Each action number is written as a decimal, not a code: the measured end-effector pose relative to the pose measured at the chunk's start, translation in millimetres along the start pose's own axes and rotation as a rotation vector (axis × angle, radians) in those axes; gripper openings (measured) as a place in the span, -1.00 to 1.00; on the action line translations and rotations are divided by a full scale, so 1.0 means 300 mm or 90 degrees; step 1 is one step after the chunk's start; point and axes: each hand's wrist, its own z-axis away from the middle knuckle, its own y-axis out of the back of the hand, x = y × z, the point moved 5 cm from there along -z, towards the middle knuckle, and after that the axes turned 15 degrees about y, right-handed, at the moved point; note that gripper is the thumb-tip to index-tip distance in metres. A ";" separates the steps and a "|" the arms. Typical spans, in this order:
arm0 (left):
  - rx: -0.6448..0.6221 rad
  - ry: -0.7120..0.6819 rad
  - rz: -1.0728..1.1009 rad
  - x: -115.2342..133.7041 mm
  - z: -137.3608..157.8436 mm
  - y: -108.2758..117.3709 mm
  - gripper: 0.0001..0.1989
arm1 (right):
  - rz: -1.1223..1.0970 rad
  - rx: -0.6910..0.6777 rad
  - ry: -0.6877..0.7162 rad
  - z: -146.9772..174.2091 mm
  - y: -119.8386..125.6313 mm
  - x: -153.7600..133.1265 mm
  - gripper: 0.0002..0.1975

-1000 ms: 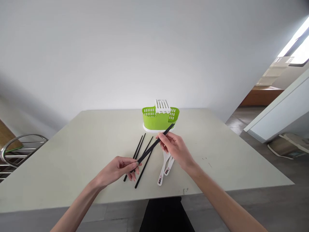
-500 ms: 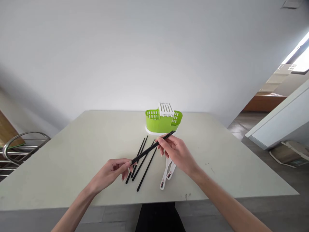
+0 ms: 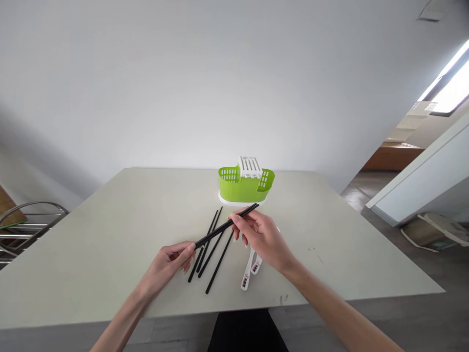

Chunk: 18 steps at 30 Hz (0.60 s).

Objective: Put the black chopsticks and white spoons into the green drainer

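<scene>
A pair of black chopsticks (image 3: 214,232) slants above the table, held between both hands. My left hand (image 3: 175,260) pinches their lower left end. Near the upper right end, my right hand (image 3: 254,232) grips the same pair, its fingers closed around them. Several loose black chopsticks (image 3: 219,266) lie on the table under the held pair. Two white spoons (image 3: 246,274) with printed handles rest below my right hand, which hides most of their heads. Behind the hands stands a green utensil basket (image 3: 240,189) with a white slotted top piece (image 3: 250,167) and a white base.
The pale table (image 3: 110,254) meets a white wall (image 3: 205,88) at its far side. A metal rack (image 3: 32,227) stands beyond the left edge. On the floor at right sits a brownish bin-like container (image 3: 428,232).
Both hands and the held chopsticks have shifted slightly left and a little down. The whole view has also moved a bit. The grip looks the same.
</scene>
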 end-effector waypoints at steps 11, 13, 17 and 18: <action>0.043 0.020 0.003 -0.028 -0.024 0.010 -0.49 | 0.054 -0.002 0.038 -0.032 0.029 0.010 -0.56; 0.086 0.026 -0.002 -0.053 -0.027 0.045 -0.40 | 0.087 0.032 0.092 -0.065 0.059 -0.023 -0.60; 0.194 0.043 -0.025 -0.097 -0.026 0.115 -0.35 | 0.259 0.137 0.249 -0.163 0.165 -0.123 -0.66; 0.206 0.043 -0.030 -0.101 -0.026 0.121 -0.37 | 0.318 0.152 0.288 -0.192 0.189 -0.144 -0.65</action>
